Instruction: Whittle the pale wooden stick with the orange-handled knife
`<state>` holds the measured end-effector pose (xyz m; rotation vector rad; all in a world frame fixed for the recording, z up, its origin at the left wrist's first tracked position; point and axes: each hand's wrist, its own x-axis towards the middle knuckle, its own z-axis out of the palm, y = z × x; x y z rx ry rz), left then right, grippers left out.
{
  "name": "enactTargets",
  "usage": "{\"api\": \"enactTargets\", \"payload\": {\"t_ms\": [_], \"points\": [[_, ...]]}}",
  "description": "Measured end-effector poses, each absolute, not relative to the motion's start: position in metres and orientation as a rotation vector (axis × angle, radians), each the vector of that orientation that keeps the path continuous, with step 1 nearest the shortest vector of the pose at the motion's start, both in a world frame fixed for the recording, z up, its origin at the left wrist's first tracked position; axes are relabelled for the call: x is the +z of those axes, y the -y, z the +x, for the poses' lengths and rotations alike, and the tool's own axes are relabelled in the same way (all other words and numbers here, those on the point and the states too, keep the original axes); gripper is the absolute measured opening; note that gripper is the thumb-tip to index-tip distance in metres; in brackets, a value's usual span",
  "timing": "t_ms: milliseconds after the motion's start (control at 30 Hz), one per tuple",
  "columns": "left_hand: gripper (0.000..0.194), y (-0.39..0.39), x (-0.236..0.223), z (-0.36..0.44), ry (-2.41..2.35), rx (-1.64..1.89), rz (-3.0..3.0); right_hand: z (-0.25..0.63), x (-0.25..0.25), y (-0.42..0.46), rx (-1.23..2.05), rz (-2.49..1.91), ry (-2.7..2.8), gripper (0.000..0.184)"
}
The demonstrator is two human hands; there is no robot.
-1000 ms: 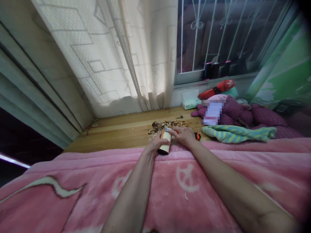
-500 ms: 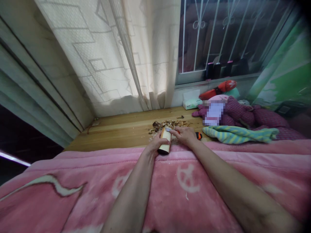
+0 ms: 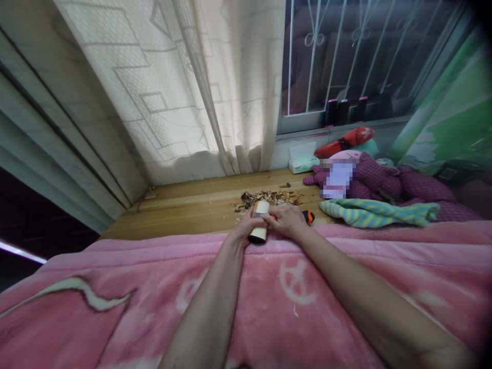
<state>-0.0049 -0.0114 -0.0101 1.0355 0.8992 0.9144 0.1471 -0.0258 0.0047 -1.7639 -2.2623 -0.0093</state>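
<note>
Gripping firmly: from my remote view, the left hand [image 3: 245,229] curls around a pale wooden cylinder [image 3: 259,221], held at 12 o'clock to the forearms. The right hand [image 3: 287,221] closes on an orange-handled knife [image 3: 308,217], touching the cylinder. Wood shavings [image 3: 265,200] lie at 12 o'clock on a wooden ledge [image 3: 184,215]; a pink blanket [image 3: 154,277] lies at 6 o'clock.

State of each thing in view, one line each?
left hand: closed around wooden cylinder
wooden cylinder: held tilted, partly shaved look unclear
right hand: closed on knife handle, against cylinder
orange-and-black knife handle: protruding from fist, blade hidden
wood shavings: loose heap on wooden board
curtain: drawn, hanging
tissue box: lying flat, tissue showing
striped towel: crumpled
</note>
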Motion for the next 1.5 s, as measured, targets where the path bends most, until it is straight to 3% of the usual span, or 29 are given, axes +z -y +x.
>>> {"api": "enactTargets", "payload": {"t_ms": [167,600,767,900,1067,1500], "points": [[0.061,0.0109,-0.0123,-0.005,-0.919,0.861,1.085,0.1482,0.0052,0.0248,-0.001,-1.89,2.166,0.063],[0.053,0.0129,-0.0085,-0.0032,-0.922,0.917,1.064,0.1448,0.0049,0.0261,-0.004,-1.773,2.269,0.063],[0.061,0.0124,-0.0091,-0.0033,-0.916,0.896,1.07,0.1472,0.0059,0.0242,-0.006,-1.923,2.152,0.061],[0.052,0.0126,-0.0095,-0.0036,-0.935,0.909,1.068,0.1463,0.0052,0.0259,0.02,-1.805,2.235,0.063],[0.06,0.013,-0.0093,-0.0039,-0.902,0.89,1.06,0.1486,0.0024,0.0238,-0.049,-1.884,2.163,0.065],[0.056,0.0132,-0.0098,-0.0021,-0.953,0.918,1.012,0.1425,0.0077,0.0258,-0.017,-1.885,2.211,0.062]]}}
